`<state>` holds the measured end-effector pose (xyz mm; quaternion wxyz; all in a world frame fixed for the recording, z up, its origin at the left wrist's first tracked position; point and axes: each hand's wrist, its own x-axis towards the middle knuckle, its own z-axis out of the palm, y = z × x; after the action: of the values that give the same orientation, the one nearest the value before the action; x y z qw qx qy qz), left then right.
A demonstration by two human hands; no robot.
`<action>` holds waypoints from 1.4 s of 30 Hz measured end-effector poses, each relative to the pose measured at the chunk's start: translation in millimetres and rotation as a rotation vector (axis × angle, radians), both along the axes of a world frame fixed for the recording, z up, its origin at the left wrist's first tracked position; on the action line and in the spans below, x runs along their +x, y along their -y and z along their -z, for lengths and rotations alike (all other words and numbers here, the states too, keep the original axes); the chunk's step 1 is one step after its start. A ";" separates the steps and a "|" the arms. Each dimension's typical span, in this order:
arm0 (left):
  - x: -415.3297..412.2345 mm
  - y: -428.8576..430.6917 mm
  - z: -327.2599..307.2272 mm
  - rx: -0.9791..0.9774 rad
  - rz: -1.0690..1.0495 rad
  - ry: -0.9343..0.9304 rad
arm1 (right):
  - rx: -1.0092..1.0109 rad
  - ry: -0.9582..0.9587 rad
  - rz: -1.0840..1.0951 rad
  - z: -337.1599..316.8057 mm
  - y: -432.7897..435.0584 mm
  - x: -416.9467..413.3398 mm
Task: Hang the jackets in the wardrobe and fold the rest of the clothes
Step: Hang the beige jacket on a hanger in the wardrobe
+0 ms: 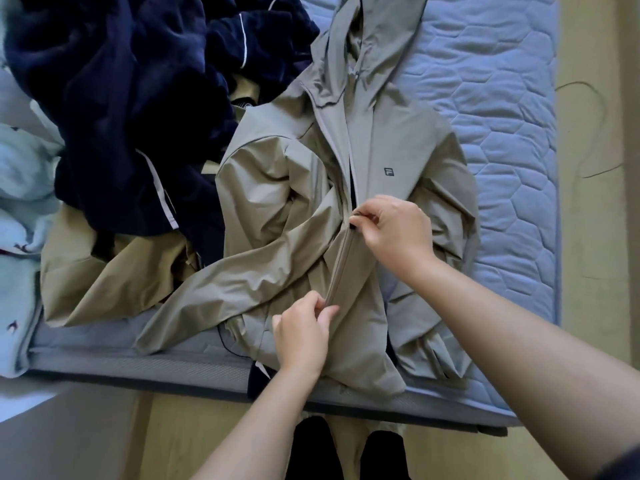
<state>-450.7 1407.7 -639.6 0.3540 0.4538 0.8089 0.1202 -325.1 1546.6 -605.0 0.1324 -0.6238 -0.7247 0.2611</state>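
On the quilted, pale blue mattress point(502, 81), stitched in a honeycomb pattern, a thin khaki jacket point(408, 140) lies face up. Its smooth, slightly glossy shell is creased, and its hood point(381, 39) points away from the person. One sleeve is folded across the body toward the mattress edge.

The right hand point(394, 226) has its grip pinched on the dark pull at the top of the closed part of the zip point(341, 265). Above that point the front lies parted. The left hand point(303, 336) has its grip pinched on the fabric beside the lower end of the zip, near the hem.

Left of the jacket and touching it, a plush navy fleece garment point(121, 98) with thin white piping is heaped in soft folds. It partly covers a tan garment point(104, 278) of crisp woven cloth. Further left lies a fluffy pale blue garment point(20, 188) with small dark motifs. A yellowish floor point(588, 202) runs along the right side of the mattress, and dark-socked feet point(311, 448) show below the near edge.

On the jacket's chest sits a small dark square logo point(389, 172) with an F-like mark; any lettering is too small to read.
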 end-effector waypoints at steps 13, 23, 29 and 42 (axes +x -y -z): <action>10.0 -39.4 -8.7 -0.001 -0.123 0.176 | 0.042 0.019 -0.027 -4.7 -17.6 -0.8; 8.5 -63.9 -16.7 0.002 -0.045 0.278 | 0.087 -0.006 -0.029 -3.1 -15.4 2.1; 17.1 -94.8 -21.7 0.114 -0.091 0.385 | 0.142 -0.026 -0.023 -15.1 -33.5 -1.3; 9.1 -89.2 -25.5 0.134 0.200 0.180 | 0.179 0.020 -0.057 -16.8 -45.4 10.2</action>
<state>-441.6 1496.9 -614.1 0.4043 0.5423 0.7147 0.1780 -314.8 1592.0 -588.2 0.1730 -0.5912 -0.7638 0.1926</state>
